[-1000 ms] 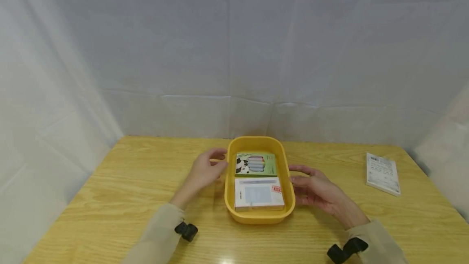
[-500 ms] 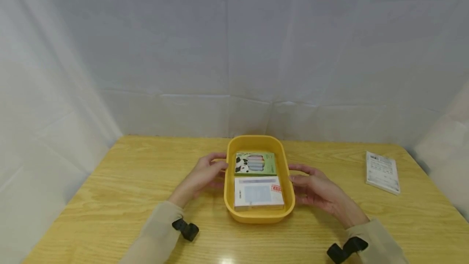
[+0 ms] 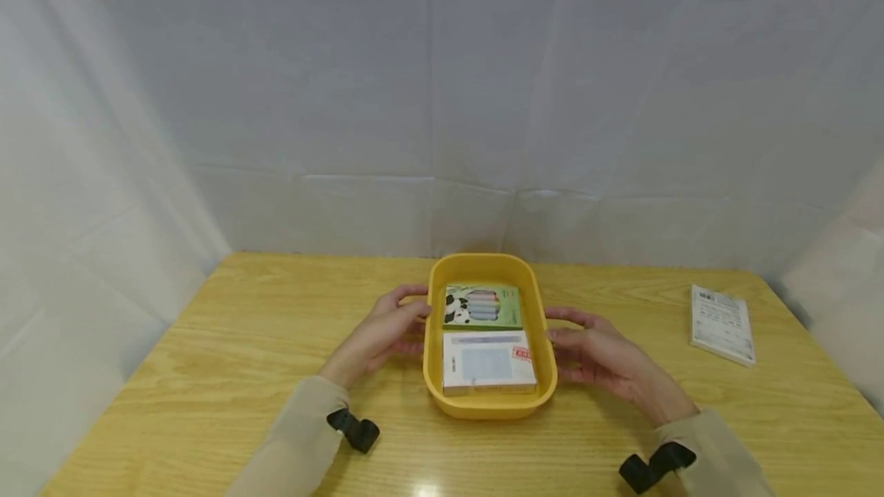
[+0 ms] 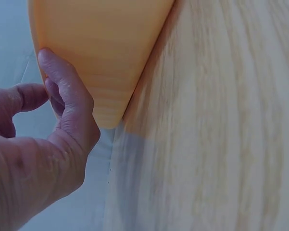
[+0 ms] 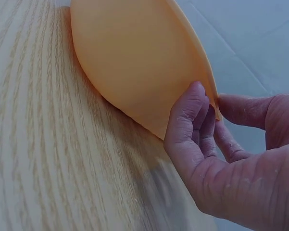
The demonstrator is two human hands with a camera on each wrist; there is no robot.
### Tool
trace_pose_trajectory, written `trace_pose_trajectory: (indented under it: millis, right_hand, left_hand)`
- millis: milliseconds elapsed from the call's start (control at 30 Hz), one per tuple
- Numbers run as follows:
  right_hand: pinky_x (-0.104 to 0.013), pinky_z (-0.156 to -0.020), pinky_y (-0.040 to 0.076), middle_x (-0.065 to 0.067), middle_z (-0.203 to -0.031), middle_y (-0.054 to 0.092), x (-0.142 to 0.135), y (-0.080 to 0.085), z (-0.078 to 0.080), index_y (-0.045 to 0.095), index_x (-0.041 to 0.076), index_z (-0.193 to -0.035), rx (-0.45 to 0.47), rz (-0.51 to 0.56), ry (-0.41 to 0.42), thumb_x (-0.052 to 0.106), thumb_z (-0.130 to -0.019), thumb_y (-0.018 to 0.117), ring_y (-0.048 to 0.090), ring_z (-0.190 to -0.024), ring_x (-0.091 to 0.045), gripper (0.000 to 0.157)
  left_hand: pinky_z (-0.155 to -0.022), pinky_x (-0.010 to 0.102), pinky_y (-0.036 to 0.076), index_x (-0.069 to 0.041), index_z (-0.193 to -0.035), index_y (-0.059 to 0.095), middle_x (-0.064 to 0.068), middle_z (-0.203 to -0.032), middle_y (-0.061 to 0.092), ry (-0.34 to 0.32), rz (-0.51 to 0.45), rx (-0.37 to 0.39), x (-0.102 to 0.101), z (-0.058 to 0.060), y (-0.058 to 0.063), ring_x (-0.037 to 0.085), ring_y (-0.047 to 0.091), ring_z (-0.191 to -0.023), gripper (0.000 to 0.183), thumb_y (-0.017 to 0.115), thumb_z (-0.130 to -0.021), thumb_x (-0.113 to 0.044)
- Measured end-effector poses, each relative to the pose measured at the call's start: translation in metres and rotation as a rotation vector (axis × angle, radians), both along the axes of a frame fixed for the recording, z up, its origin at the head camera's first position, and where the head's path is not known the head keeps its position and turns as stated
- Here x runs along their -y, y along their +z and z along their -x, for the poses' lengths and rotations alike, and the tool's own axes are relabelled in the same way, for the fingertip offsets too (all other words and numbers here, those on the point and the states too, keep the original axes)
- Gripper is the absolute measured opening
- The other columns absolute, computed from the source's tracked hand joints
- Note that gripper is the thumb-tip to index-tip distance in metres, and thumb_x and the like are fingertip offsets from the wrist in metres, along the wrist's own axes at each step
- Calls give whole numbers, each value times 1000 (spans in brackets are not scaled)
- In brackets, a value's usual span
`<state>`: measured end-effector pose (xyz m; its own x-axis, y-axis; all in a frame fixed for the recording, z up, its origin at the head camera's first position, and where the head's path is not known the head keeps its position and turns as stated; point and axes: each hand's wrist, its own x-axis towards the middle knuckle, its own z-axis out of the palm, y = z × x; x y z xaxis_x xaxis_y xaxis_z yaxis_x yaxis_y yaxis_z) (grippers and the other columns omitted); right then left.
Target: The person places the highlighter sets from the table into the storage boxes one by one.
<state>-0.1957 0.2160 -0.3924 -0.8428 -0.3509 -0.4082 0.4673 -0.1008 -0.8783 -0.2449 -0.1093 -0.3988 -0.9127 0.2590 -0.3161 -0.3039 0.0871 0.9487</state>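
Note:
A yellow plastic tray [image 3: 490, 411] with rounded corners stands on the table. Inside lie a green box with a panda and crayon-like sticks pictured on it [image 3: 482, 307] and, nearer, a white box with a red stamp mark [image 3: 489, 363]. My left hand [image 3: 387, 328] holds the tray's left rim. In the left wrist view, its thumb is at the rim and its curled fingers [image 4: 69, 91] lie against the outer wall. On the right side, my right hand [image 3: 604, 355] pinches the opposite rim between thumb and fingers [image 5: 185, 120].
A white booklet-like pad or thin box [image 3: 721, 326] lies on the wooden table [image 3: 262, 343] at the right. White sheeting [image 3: 442, 98] hangs behind the table and along both sides. Black wrist cameras [image 3: 354, 429] sit on both sleeves.
My left hand has closed in on the tray's left rim, its thumb and fingers coming together there. The right hand, tray and boxes stay nearly where they were.

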Motion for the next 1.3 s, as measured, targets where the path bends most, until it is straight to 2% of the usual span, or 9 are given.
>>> trace_pose_trajectory:
  millis: [200, 300, 467, 633, 867, 967, 1100, 1300]
  right_hand:
    - [-37, -88, 61, -6, -121, 70, -1, -1, 1, 28, 5, -155, -26, -30, 9, 20, -100, 64, 69, -106, -18, 67]
    - [-39, -89, 61, -4, -117, 70, -1, -2, 1, 31, 4, -153, -80, -91, 16, 20, -100, 63, 70, -105, -18, 64]
    - [-41, -83, 62, -8, -109, 66, 0, -1, 1, 41, 0, -148, -270, -315, 35, 21, -99, 64, 71, -97, -21, 57]
    - [-38, -76, 63, -14, -113, 63, 0, 2, 0, 52, 5, -142, -462, -570, 47, 27, -99, 67, 68, -95, -23, 51]
    - [-28, -76, 57, -7, -113, 70, 0, -1, -3, 63, 11, -131, -799, -851, 47, 29, -100, 66, 67, -104, -22, 36]
    - [-34, -78, 58, -8, -118, 71, -1, -2, -5, 65, 12, -129, -886, -911, 40, 30, -100, 65, 67, -108, -27, 34]
    - [-47, -84, 59, -13, -126, 69, -1, -2, -6, 66, 10, -129, -970, -973, 30, 31, -99, 66, 66, -115, -34, 36]
    - [-57, -96, 54, -14, -132, 67, -4, -3, -6, 65, 5, -132, -1020, -1075, 4, 36, -98, 67, 63, -121, -38, 46]
  left_hand:
    - [-66, 30, 58, -10, -149, 41, 24, -130, 59, -11, -20, 14, 0, 0, -1, 22, 65, -95, 53, 56, -98, -17]
    - [-66, 31, 58, -11, -149, 40, 23, -130, 59, -22, -23, 19, 0, 1, -2, 22, 65, -95, 54, 56, -98, -17]
    - [-65, 30, 58, -13, -149, 40, 24, -130, 58, -27, -23, 23, 0, 2, -2, 22, 64, -94, 54, 56, -97, -18]
    - [-65, 30, 57, -13, -148, 39, 23, -131, 57, -22, -35, 23, 0, 3, -3, 21, 63, -94, 54, 55, -97, -17]
    - [-64, 29, 56, -13, -147, 40, 22, -127, 59, -10, -37, 24, -2, 3, -3, 20, 64, -92, 52, 54, -97, -17]
    - [-64, 29, 56, -13, -147, 40, 23, -129, 58, -15, -36, 26, -1, 3, -2, 20, 63, -92, 52, 54, -97, -17]
    - [-65, 29, 57, -13, -149, 39, 24, -133, 56, -25, -30, 24, -1, 2, -1, 21, 63, -95, 53, 54, -98, -18]
    - [-64, 28, 56, -14, -149, 38, 23, -134, 55, -31, -27, 28, 1, 2, -2, 20, 62, -93, 54, 54, -98, -18]
